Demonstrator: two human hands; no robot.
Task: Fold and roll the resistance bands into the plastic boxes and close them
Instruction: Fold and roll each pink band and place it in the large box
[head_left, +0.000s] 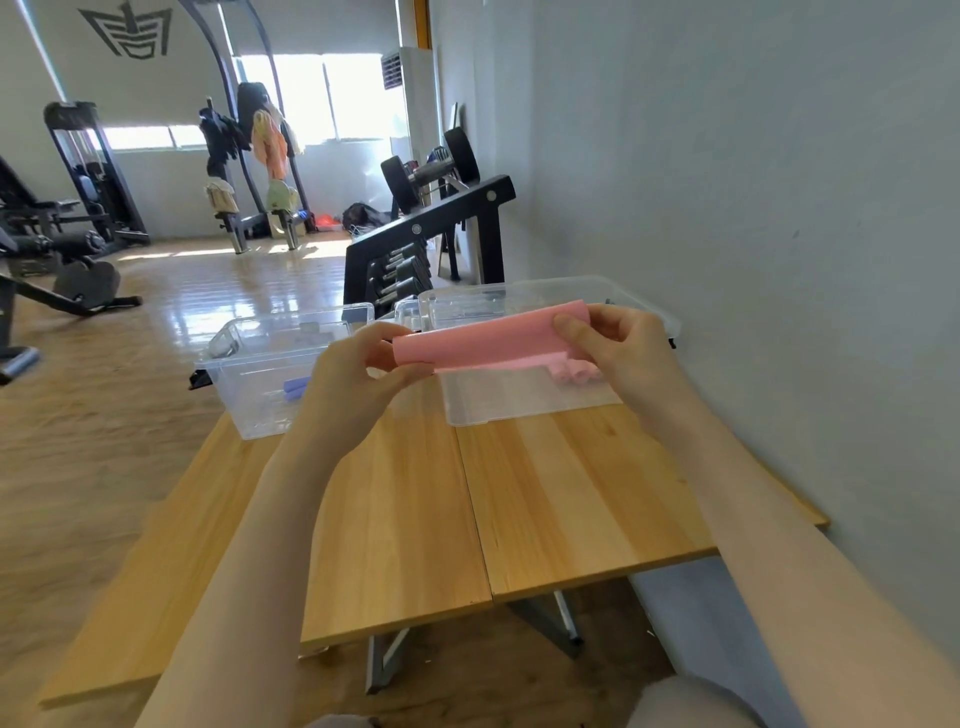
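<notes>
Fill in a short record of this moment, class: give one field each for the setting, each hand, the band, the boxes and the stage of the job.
setting: wooden table by a wall, in a gym
left hand: pinches the band's left end
right hand: pinches the band's right end
pink band: folded, held in the air above the table
left box: open, a blue roll inside
right box: behind the band, no lid on it
lid: flat on the table
stage: pink band not yet boxed
</notes>
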